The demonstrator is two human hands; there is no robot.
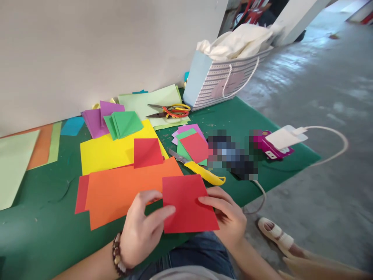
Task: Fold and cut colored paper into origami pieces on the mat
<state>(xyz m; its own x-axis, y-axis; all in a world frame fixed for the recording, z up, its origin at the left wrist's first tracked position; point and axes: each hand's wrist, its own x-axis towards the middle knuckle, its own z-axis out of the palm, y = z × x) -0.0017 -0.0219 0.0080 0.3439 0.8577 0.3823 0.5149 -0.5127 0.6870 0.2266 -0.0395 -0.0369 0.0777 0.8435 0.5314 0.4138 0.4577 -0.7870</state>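
Observation:
A red paper square (188, 202) is held just above the near edge of a green mat (43, 229). My left hand (142, 229) pinches its left edge, thumb on top, a bead bracelet on the wrist. My right hand (227, 214) grips its right edge with the fingers curled under it. Right behind it lie an orange sheet (122, 190), a yellow sheet (107, 151) and a smaller red square (147, 152).
A yellow utility knife (201, 171), scissors (171, 111) on light green paper, green (124, 123) and purple (94, 120) folded squares, a small paper stack (194, 146), a gift bag (218, 77) with cloth, a charger with cable (287, 136), and a sandalled foot (275, 233) on concrete.

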